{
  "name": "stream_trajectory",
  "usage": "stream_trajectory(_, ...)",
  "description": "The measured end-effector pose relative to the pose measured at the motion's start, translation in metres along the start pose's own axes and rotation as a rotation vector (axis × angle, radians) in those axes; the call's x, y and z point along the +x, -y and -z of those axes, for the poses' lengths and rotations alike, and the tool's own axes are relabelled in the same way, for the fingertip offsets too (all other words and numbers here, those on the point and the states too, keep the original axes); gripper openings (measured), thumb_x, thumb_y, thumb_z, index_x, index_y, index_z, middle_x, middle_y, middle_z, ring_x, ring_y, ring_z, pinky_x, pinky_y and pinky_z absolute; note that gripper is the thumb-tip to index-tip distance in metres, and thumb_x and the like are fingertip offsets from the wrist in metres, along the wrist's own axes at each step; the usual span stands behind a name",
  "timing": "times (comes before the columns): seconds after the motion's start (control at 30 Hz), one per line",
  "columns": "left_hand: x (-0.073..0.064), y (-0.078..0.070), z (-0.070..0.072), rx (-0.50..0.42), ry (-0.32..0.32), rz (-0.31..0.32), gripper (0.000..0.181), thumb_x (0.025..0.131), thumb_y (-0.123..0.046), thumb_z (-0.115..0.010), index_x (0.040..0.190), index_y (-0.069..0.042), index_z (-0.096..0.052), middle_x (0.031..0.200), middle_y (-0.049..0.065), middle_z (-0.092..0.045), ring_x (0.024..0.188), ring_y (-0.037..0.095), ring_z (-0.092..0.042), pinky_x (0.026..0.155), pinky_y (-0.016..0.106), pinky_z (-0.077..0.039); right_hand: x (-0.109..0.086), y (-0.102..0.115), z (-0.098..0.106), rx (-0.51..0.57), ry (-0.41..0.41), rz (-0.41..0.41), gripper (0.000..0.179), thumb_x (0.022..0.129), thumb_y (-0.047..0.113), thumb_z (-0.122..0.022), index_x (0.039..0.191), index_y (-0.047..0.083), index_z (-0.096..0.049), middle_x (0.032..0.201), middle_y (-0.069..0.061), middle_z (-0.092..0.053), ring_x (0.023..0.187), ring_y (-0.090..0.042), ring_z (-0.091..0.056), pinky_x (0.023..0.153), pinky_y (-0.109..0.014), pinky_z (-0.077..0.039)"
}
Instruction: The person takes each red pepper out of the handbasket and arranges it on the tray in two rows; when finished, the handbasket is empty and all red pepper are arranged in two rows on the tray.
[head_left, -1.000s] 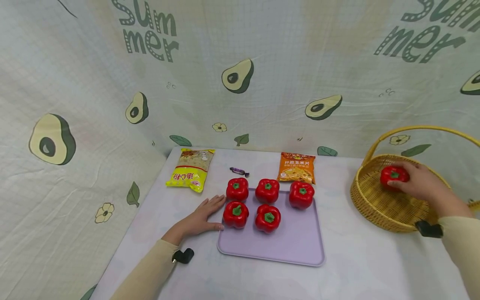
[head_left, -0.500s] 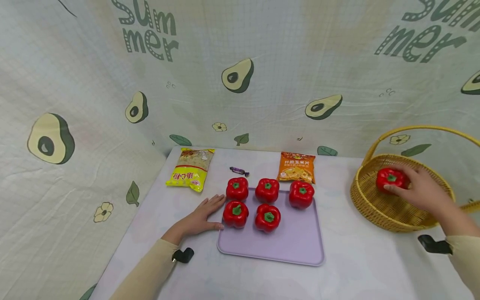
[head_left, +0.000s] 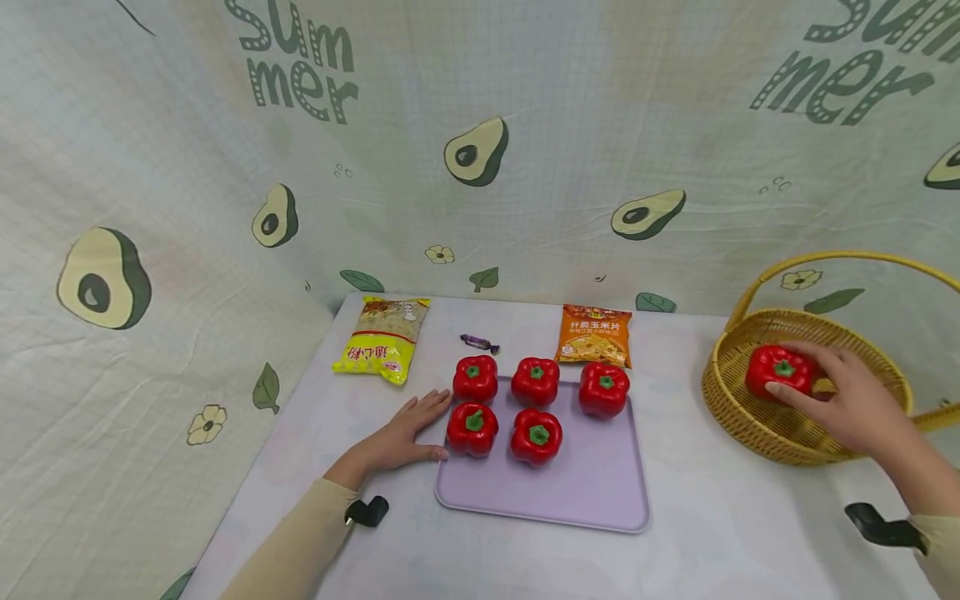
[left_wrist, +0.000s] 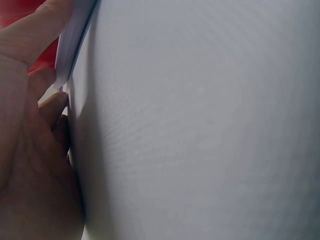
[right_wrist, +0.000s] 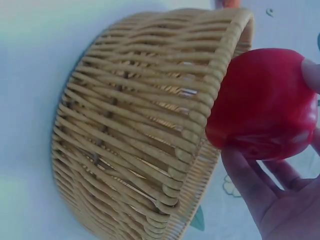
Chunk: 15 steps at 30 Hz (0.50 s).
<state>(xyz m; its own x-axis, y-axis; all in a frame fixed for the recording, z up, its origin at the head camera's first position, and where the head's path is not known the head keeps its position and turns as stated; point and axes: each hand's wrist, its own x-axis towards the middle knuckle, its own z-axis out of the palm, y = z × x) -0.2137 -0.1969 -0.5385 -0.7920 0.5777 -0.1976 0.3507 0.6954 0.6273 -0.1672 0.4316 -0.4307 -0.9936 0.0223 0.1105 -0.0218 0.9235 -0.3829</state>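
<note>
My right hand (head_left: 855,404) grips a red bell pepper (head_left: 776,371) with a green stem, thumb on one side and fingers on the other. In the right wrist view this bell pepper (right_wrist: 262,102) is at the rim level of the wicker basket (right_wrist: 130,120), partly above its opening. On the table, my left hand (head_left: 397,440) lies with fingers extended against the left edge of the lilac tray (head_left: 570,492). Several more red bell peppers (head_left: 536,437) sit on that tray, mostly at its left and back. The left wrist view shows mainly white tablecloth.
The yellow wicker basket (head_left: 731,412) with its tall handle stands at the right. Behind the tray lie a yellow food bag (head_left: 382,340), a purple wrapped candy (head_left: 480,343) and an orange snack bag (head_left: 594,336). A printed cloth (head_left: 555,167) hangs along the back and left.
Over the last second, my right hand has lifted the bell pepper from lower inside the basket and shifted it slightly left. My left hand has stayed put.
</note>
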Motion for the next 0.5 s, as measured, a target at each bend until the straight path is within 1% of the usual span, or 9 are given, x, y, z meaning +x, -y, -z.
stream_trajectory(0.13, -0.001, -0.002, 0.001, -0.004, 0.001, 0.006, 0.096, 0.087, -0.056, -0.073, 0.164, -0.029, -0.021, 0.17, -0.009, -0.014, 0.157, 0.016, -0.003, 0.126, 0.046, 0.0, -0.008, 0.006, -0.001, 0.026, -0.02, 0.009, 0.081, 0.091, 0.039, -0.078, 0.148, -0.003, -0.039, 0.126, -0.041, -0.036, 0.108, -0.059, -0.039, 0.074, -0.077, -0.044)
stream_trajectory(0.3, -0.001, -0.003, 0.001, -0.003, 0.0, 0.005, 0.096, 0.087, -0.055, -0.073, 0.164, -0.028, -0.022, 0.17, -0.008, -0.014, 0.157, 0.017, -0.003, 0.126, 0.047, 0.0, -0.017, 0.016, -0.001, 0.067, -0.007, 0.005, 0.082, 0.089, 0.037, -0.08, 0.149, -0.001, -0.039, 0.124, -0.039, -0.037, 0.106, -0.06, -0.039, 0.067, -0.07, -0.054)
stream_trajectory(0.5, -0.001, -0.003, 0.002, -0.006, 0.003, 0.004, 0.097, 0.087, -0.055, -0.074, 0.164, -0.027, -0.021, 0.17, -0.007, -0.014, 0.157, 0.018, -0.003, 0.126, 0.047, 0.001, -0.023, 0.025, -0.001, 0.113, -0.023, 0.017, 0.082, 0.088, 0.031, -0.082, 0.149, -0.001, -0.04, 0.125, -0.038, -0.037, 0.108, -0.059, -0.038, 0.066, -0.062, -0.058)
